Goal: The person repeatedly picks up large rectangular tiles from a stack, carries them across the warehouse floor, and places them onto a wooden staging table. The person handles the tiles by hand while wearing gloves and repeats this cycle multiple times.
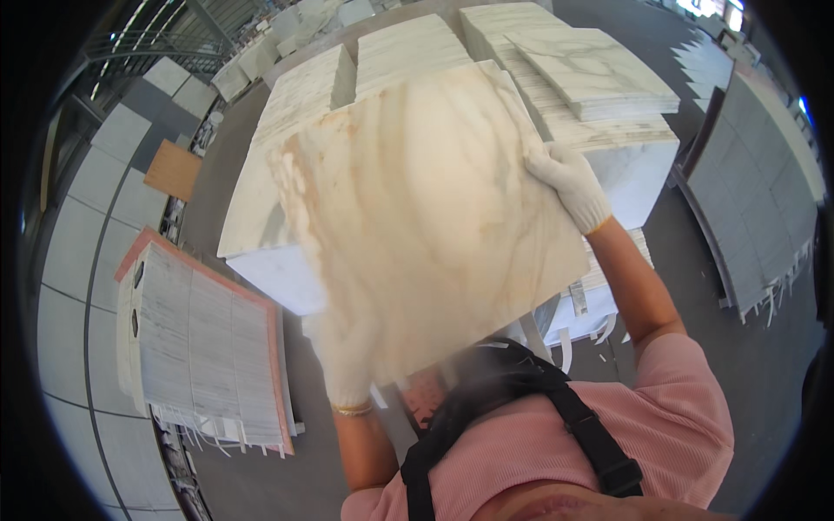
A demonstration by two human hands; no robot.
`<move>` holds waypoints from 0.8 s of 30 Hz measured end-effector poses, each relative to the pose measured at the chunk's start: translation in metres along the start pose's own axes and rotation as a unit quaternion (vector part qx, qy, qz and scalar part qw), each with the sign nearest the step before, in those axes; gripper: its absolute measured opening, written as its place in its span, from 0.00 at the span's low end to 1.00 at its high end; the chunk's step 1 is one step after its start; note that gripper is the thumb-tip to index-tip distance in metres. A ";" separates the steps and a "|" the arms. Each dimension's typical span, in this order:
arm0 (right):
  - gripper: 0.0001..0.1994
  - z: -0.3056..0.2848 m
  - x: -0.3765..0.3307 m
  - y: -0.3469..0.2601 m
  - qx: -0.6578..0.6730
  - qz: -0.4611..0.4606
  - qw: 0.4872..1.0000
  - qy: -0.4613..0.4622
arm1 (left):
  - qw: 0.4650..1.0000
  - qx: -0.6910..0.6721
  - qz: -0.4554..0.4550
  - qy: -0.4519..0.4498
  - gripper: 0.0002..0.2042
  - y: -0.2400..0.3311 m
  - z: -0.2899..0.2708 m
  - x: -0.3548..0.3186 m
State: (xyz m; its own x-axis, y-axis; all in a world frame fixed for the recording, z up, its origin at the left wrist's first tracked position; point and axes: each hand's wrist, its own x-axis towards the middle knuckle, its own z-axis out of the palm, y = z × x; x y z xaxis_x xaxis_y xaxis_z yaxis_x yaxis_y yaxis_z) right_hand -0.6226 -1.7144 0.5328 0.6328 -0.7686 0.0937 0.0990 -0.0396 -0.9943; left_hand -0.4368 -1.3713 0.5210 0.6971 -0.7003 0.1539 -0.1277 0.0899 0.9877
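A large marble slab (434,217), cream with tan and brown veins, is held tilted in front of my chest. My right hand (569,184), in a white knit glove, is closed on its right edge, with the thumb toward the front face. At the lower left edge, my gloved left hand (346,369) grips the slab; motion blurs it, and its fingers are partly hidden. Behind the slab stand stacks of white marble tiles (408,48), which it partly covers. A loose grey-veined tile (599,69) lies on top of the right-hand stack (608,135).
A strapped stack of grey tiles with pink edging (208,339) stands on the left. Another packed stack (756,182) is at the right. Large pale panels (74,286) line the far left, near a brown board (172,170). Grey floor (261,473) runs between them.
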 end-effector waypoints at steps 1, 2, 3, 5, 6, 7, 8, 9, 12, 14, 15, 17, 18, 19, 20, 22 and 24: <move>0.26 0.004 -0.021 0.003 0.002 -0.028 0.999 0.028 | 1.000 -0.002 -0.008 -0.014 0.30 0.001 -0.005 -0.006; 0.26 0.008 -0.044 0.007 0.003 -0.053 0.997 0.056 | 0.999 0.003 -0.020 -0.026 0.30 -0.001 -0.009 -0.010; 0.22 0.012 -0.067 0.011 0.030 -0.057 0.995 0.072 | 0.999 0.012 -0.042 -0.027 0.31 -0.004 -0.014 -0.012; 0.21 0.019 -0.112 0.020 0.006 -0.072 0.993 0.096 | 0.998 -0.008 -0.051 -0.038 0.32 -0.018 -0.021 -0.019; 0.21 0.021 -0.135 0.027 -0.006 -0.076 0.991 0.111 | 0.997 -0.039 -0.038 -0.048 0.32 -0.030 -0.020 -0.021; 0.21 0.024 -0.158 0.034 -0.013 -0.063 0.991 0.121 | 0.996 -0.058 -0.058 -0.043 0.33 -0.041 -0.021 -0.026; 0.21 0.026 -0.183 0.044 -0.020 -0.044 0.990 0.130 | 0.993 -0.082 -0.038 -0.075 0.33 -0.050 -0.025 -0.035; 0.22 0.029 -0.211 0.054 -0.030 -0.019 0.990 0.136 | 0.990 -0.095 -0.052 -0.087 0.33 -0.062 -0.025 -0.048; 0.22 0.043 -0.285 0.087 0.000 -0.004 0.985 0.172 | 0.982 -0.123 -0.073 -0.125 0.32 -0.088 -0.026 -0.086; 0.22 0.044 -0.339 0.100 -0.005 0.063 0.980 0.189 | 0.968 -0.112 -0.125 -0.188 0.34 -0.099 -0.031 -0.100; 0.22 0.047 -0.360 0.105 -0.022 0.080 0.973 0.214 | 0.963 -0.105 -0.150 -0.199 0.34 -0.104 -0.030 -0.105; 0.25 0.045 -0.395 0.109 -0.013 0.095 0.960 0.262 | 0.955 -0.067 -0.140 -0.254 0.31 -0.113 -0.029 -0.107; 0.28 0.044 -0.412 0.109 0.014 0.101 0.953 0.284 | 0.949 -0.047 -0.134 -0.280 0.29 -0.118 -0.026 -0.106; 0.31 0.044 -0.426 0.108 0.024 0.139 0.936 0.324 | 0.943 -0.028 -0.128 -0.305 0.28 -0.123 -0.022 -0.104; 0.34 0.046 -0.439 0.108 0.072 0.076 0.943 0.317 | 0.937 -0.010 -0.120 -0.329 0.27 -0.128 -0.016 -0.103; 0.41 0.049 -0.466 0.105 0.136 0.011 0.928 0.347 | 0.922 -0.026 -0.090 -0.376 0.23 -0.137 0.001 -0.098; 0.46 0.042 -0.493 0.098 0.147 0.001 0.922 0.358 | 0.914 -0.050 -0.083 -0.395 0.23 -0.143 0.031 -0.096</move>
State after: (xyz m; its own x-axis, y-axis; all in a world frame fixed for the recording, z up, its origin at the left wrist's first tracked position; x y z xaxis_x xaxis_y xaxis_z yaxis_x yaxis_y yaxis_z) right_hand -0.8925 -1.3125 0.3909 -0.0268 -0.9972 -0.0700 0.3689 0.0552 -0.9278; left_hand -0.5071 -1.3390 0.3646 -0.0303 -0.9992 -0.0279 0.0256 -0.0286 0.9993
